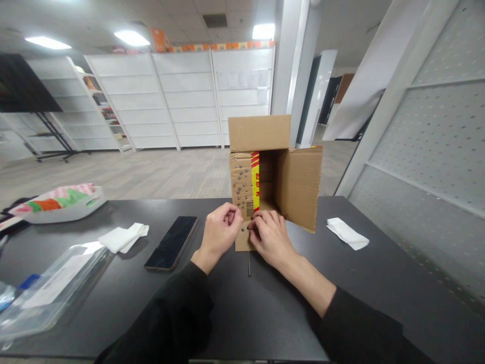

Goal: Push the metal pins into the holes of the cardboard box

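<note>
An open cardboard box [299, 177] stands on the dark table, its flaps spread apart. Its left panel is dotted with several small grey round heads, like screws or nails, beside a yellow and red tape strip [255, 177]. My left hand [222, 227] is closed in a pinch at that panel's left edge; what its fingertips hold, if anything, is hidden. At the panel's lower part, my right hand [273, 235] has its fingers curled and pressed together around something too small to make out. A thin metal rod [249, 265] lies below the box, between my hands.
To the left lie a black phone [171, 242], a folded tissue [125, 237], a clear plastic case [56, 283] and a white tray [71, 212] holding a colourful packet. Another folded tissue [347, 233] rests on the right. A perforated panel [435, 136] stands beyond the table's right edge.
</note>
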`<state>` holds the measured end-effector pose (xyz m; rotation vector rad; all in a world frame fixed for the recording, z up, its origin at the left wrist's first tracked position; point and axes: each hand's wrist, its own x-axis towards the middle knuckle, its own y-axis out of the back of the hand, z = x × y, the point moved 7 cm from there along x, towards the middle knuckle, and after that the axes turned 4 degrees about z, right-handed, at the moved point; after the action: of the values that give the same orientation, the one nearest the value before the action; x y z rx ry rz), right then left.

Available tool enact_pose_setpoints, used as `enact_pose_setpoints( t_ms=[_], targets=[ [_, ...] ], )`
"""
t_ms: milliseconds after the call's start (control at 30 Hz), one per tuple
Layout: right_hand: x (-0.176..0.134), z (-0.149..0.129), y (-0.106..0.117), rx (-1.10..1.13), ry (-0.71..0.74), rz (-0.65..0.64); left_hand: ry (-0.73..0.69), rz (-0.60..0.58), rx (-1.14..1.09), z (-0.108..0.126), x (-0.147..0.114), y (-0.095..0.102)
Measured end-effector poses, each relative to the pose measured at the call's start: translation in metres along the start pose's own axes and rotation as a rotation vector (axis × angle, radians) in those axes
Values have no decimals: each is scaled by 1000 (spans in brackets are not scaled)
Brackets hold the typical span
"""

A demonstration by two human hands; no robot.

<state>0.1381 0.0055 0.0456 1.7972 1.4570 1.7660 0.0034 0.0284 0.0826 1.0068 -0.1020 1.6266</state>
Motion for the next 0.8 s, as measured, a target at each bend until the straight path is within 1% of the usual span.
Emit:
enact_pose_setpoints(
  t_ms=[133, 367, 500, 700, 800],
  targets=[
    [0, 0, 1, 11, 11, 9, 2, 5, -4, -2, 0, 0],
    [1, -5, 8, 84, 17, 5, 6, 12, -1, -2, 1, 1],
    [2, -9, 15, 196, 26, 3, 8, 13, -6, -1, 1, 2],
    [2, -12, 32, 389, 62, 63, 11, 17, -8, -3, 0, 2],
    [1, -14, 38, 490, 94, 54, 7, 16, -2, -5, 0, 2]
  ],
)
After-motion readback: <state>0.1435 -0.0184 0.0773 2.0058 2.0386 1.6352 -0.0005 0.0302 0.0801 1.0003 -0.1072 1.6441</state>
